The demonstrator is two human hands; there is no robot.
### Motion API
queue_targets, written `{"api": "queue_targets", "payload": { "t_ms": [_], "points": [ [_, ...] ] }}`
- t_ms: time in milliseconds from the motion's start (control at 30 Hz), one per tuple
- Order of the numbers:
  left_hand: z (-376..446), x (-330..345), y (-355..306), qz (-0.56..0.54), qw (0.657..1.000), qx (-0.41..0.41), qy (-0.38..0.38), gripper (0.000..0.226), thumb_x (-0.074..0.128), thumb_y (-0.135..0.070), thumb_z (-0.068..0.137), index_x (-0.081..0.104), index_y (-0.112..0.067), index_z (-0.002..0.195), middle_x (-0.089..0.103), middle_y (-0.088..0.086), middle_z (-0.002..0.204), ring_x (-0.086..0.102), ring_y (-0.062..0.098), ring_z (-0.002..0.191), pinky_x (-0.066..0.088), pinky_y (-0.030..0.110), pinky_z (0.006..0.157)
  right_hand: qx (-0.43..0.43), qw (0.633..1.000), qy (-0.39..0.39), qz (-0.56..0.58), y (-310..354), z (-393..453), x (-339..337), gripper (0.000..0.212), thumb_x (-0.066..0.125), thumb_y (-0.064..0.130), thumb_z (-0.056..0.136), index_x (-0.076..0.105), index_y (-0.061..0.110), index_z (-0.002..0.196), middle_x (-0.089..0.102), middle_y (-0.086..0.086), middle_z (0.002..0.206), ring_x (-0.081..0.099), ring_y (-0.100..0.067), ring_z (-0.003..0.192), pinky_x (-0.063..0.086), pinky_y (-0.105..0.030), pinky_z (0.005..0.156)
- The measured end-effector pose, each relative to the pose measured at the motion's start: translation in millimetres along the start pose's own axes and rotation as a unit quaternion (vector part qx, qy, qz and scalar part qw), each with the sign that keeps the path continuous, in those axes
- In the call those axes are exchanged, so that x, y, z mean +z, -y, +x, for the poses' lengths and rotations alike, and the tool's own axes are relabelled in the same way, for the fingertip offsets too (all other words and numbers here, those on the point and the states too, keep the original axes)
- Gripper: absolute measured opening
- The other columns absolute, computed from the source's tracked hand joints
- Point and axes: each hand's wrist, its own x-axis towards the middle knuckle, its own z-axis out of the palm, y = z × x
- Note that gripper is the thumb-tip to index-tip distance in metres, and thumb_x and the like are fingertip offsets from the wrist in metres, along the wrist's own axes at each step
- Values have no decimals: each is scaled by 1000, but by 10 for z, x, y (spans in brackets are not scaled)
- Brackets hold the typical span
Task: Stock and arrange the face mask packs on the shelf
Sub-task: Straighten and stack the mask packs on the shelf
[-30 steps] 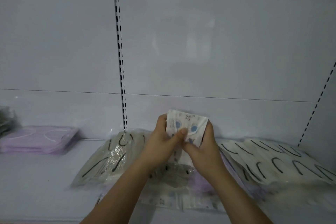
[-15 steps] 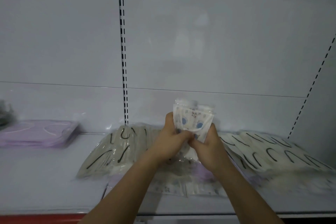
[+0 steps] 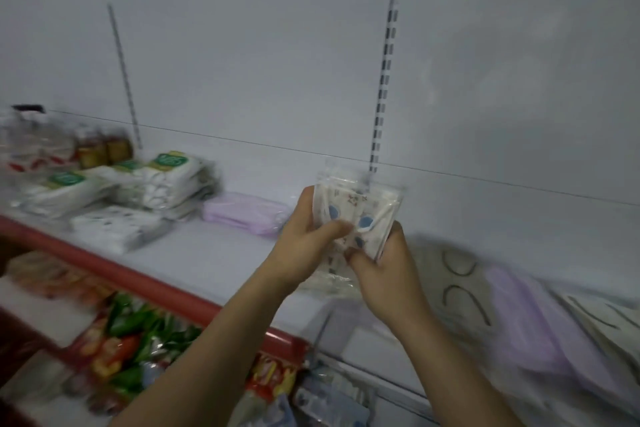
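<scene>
Crinkly clear mask pack [image 3: 356, 215], blue-dotted, pinched upright between left hand [image 3: 304, 250] and right hand [image 3: 384, 274] grip above white shelf [image 3: 214, 253]

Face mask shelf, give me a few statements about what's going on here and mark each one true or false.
1. Both hands hold the printed mask pack. True: the left hand and right hand both grip it.
2. The held pack lies flat on the shelf. False: it is raised above it.
3. A lilac mask pack lies left of the hands. True.
4. The shelf's front edge is blue. False: the red edge strip is red.
</scene>
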Motion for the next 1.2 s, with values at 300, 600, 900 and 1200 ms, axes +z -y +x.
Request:
{"api": "queue_targets", "payload": {
  "t_ms": [300, 600, 900, 1200],
  "points": [
    [-163, -1111, 451, 37, 995, -68, -57, 56, 58, -10, 64, 57, -18, 120, 72, 11, 109, 70, 28, 103, 60, 43, 85, 48, 993, 94, -59, -97, -75, 1175, 40, 65, 17, 90, 44, 32, 121, 62, 15, 101, 61, -2, 85, 50, -20, 67],
    [18, -1712, 822, 4, 995, -81, 67, 52, 70, -21, 78, 54, -29, 127, 70, -9, 120, 66, 11, 113, 51, 38, 100, 76, 979, 74, -174, 32, -29, 1625, 49, 63, 14, 90, 41, 33, 130, 55, 21, 106, 54, 7, 86, 42, -16, 64],
    [39, -2734, 826, -182, 973, -86, -111, 36, 72, -23, 92, 60, -18, 126, 74, 5, 115, 72, 27, 105, 56, 53, 94, 158, 984, 21, 80, 371, 97, 2617, 18, 70, 17, 91, 66, 20, 108, 77, -3, 96, 74, -21, 86, 61, -41, 78],
    [113, -3938, 728, -54, 952, -223, -204, 45, 67, -37, 94, 62, 5, 107, 74, 14, 86, 74, 26, 70, 63, 38, 66, 234, 959, 32, 157, 412, 881, 3734, 7, 64, 4, 90, 70, 4, 92, 75, -11, 91, 65, -21, 74, 53, -27, 57]
  ]
}}
